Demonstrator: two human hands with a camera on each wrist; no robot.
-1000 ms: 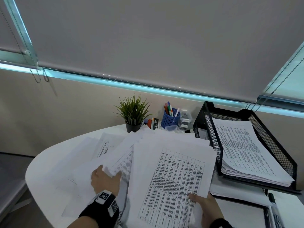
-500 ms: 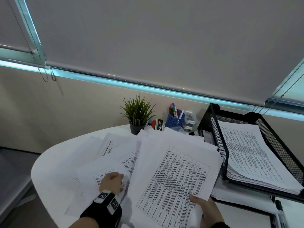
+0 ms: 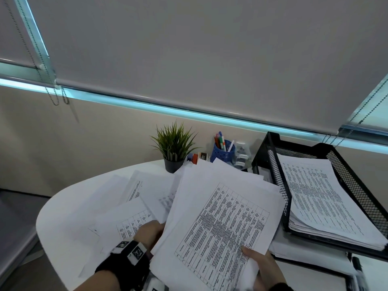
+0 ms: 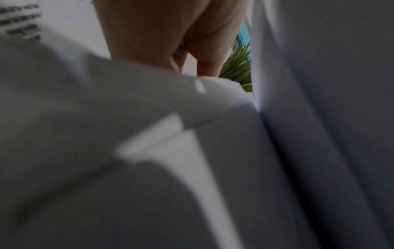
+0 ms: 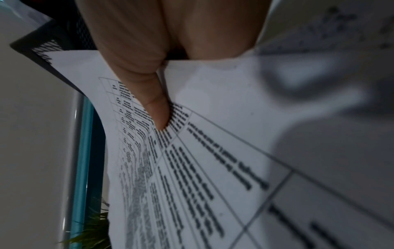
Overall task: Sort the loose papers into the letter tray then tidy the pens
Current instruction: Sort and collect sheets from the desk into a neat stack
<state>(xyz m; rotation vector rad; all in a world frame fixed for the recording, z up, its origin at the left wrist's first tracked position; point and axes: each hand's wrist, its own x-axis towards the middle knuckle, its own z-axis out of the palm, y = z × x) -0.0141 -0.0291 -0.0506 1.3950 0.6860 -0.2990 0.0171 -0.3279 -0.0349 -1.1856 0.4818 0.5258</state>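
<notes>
My right hand (image 3: pixel 259 262) grips a thick stack of printed papers (image 3: pixel 222 227) at its near right corner, thumb (image 5: pixel 153 104) pressed on the top sheet. The stack is raised and tilted over the table, next to the black mesh letter tray (image 3: pixel 354 185), which holds a pile of printed sheets (image 3: pixel 315 198). My left hand (image 3: pixel 150 233) is at the stack's left edge, over a loose printed sheet (image 3: pixel 130 223). Its fingers (image 4: pixel 145 33) close together at a sheet's edge, and the tips are hidden. Pens (image 3: pixel 220 141) stand in a blue cup (image 3: pixel 222 154).
More loose sheets (image 3: pixel 147 185) are spread over the round white table (image 3: pixel 63 227). A small potted plant (image 3: pixel 174 143) stands at the back by the wall. A dark marker (image 3: pixel 358 267) lies at the near right. The tray's lower tier also holds paper (image 3: pixel 304 255).
The held stack has shifted left over my left hand. My left hand let a lifted sheet corner down, slid right across the loose sheet, and now sits at the stack's edge.
</notes>
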